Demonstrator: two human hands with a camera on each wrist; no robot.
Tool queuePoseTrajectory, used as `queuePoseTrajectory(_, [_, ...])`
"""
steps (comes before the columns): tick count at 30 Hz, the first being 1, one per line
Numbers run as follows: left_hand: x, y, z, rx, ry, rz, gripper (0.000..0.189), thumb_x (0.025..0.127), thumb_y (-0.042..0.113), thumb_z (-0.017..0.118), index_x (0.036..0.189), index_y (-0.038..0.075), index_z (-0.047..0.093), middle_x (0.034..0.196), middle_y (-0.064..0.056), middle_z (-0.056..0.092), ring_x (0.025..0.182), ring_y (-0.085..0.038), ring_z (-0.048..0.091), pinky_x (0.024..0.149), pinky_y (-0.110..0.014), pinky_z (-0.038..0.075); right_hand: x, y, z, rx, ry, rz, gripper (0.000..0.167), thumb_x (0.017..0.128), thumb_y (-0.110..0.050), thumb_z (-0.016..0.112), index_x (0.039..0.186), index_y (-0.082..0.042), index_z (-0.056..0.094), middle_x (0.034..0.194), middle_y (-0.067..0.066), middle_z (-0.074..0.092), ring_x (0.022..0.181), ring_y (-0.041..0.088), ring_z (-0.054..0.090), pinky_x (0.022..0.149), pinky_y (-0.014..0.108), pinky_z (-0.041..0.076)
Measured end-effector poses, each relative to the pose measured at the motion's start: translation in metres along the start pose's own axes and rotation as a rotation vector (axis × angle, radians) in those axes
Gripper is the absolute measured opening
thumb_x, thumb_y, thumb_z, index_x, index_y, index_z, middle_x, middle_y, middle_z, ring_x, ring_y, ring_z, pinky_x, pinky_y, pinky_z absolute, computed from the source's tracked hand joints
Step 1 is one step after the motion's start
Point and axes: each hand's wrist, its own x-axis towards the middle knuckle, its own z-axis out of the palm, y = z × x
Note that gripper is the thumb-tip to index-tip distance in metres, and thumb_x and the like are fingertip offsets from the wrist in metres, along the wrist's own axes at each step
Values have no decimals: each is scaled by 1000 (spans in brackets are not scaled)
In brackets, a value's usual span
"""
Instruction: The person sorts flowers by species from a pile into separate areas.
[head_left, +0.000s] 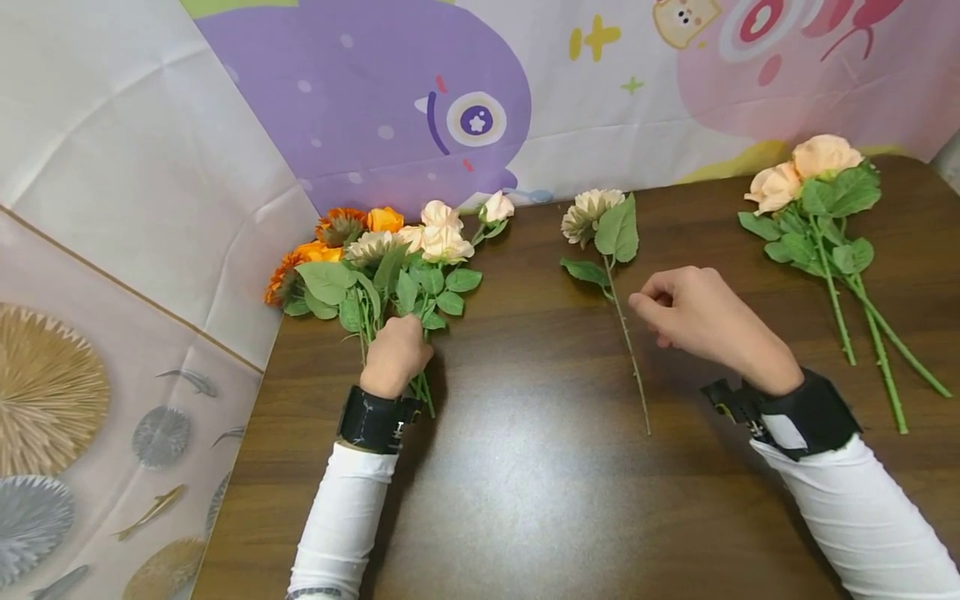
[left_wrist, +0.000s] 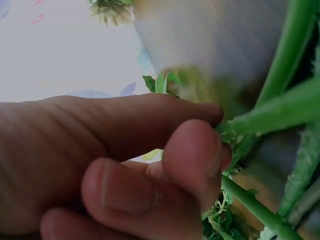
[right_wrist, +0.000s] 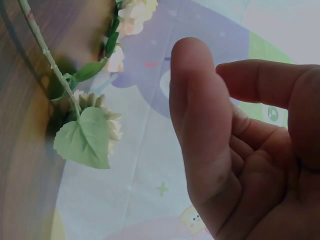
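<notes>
My left hand is over the stems of a flower pile on the left. Its thumb and fingers pinch a green stem, seen close up in the left wrist view. Peach roses, orange roses and rust-orange flowers make up that pile, with green leaves below the heads. Loosely bent and holding nothing, my right hand hovers just right of a single cream flower. This flower's thin stem lies along the table toward me. The right wrist view shows a gap between thumb and fingers.
Several peach roses lie on the right of the brown wooden table, their stems pointing toward me. A cartoon-printed cloth hangs along the back edge. Patterned fabric borders the left side.
</notes>
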Motion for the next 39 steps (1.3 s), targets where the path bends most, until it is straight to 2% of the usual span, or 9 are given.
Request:
queuePoseTrajectory(3, [0,-1,-1,-1,-15,13,12,88,4,59,77,1,61,73,-13,60,56,-22,53,47,-32,40,0,0,1,-3,0,-6,25,100,-21,54,82,-9,68,56,-1,60,52,15,59,52,29,43])
queuePoseTrajectory(6, [0,-4,-4,1,1,20,13,89,3,56,77,0,62,73,-14,60,57,-22,54,48,-33,41,0,0,1,-4,-2,-7,26,100,-22,54,81,-9,68,56,-1,60,51,15,58,52,29,43])
queuePoseTrajectory(11, [1,-9,-8,-1,40,-40,21,94,1,47,78,-1,61,73,-17,60,57,-26,58,47,-36,43,1,0,1,-4,-10,-12,28,101,-25,53,81,-9,67,57,-2,59,52,14,57,52,28,42])
queuePoseTrajectory(13, [2,-10,-7,6,31,-53,24,96,0,45,79,-2,62,73,-19,61,57,-28,59,48,-36,44,2,-1,2,-8,-15,-12,29,101,-25,53,81,-10,67,57,-2,59,52,14,57,52,28,41])
queuePoseTrajectory(20, [4,-11,-2,60,20,-20,24,97,-1,46,86,-5,67,76,-22,64,58,-31,62,48,-38,46,1,-1,4,-26,-15,-22,27,100,-22,54,79,-10,67,56,-2,58,53,15,56,53,29,41])
queuePoseTrajectory(27, [3,-11,-5,56,-56,-29,26,98,-1,44,82,-2,65,73,-17,60,57,-25,56,49,-34,42,0,-1,5,-30,-25,-24,26,100,-22,54,82,-10,67,58,-1,58,54,16,54,53,29,40])
queuePoseTrajectory(29, [2,-10,-7,53,-58,-36,26,98,-2,44,82,-2,65,76,-18,62,60,-26,58,50,-34,44,-1,-1,5,-33,-26,-24,25,100,-21,54,82,-10,67,58,-1,58,54,16,54,53,29,39])
queuePoseTrajectory(34, [-2,-7,-11,54,-4,-39,25,96,-5,42,88,-7,66,85,-25,67,68,-32,66,52,-39,52,-1,-2,6,-37,-19,-32,25,100,-21,54,82,-10,67,58,-1,58,54,16,54,53,29,40])
queuePoseTrajectory(39, [-7,-4,-15,31,69,-31,26,96,-6,42,87,-6,66,89,-28,67,73,-37,67,56,-43,54,-1,-3,6,-39,-12,-44,25,100,-21,54,84,-9,68,58,-2,57,53,15,52,53,29,39])
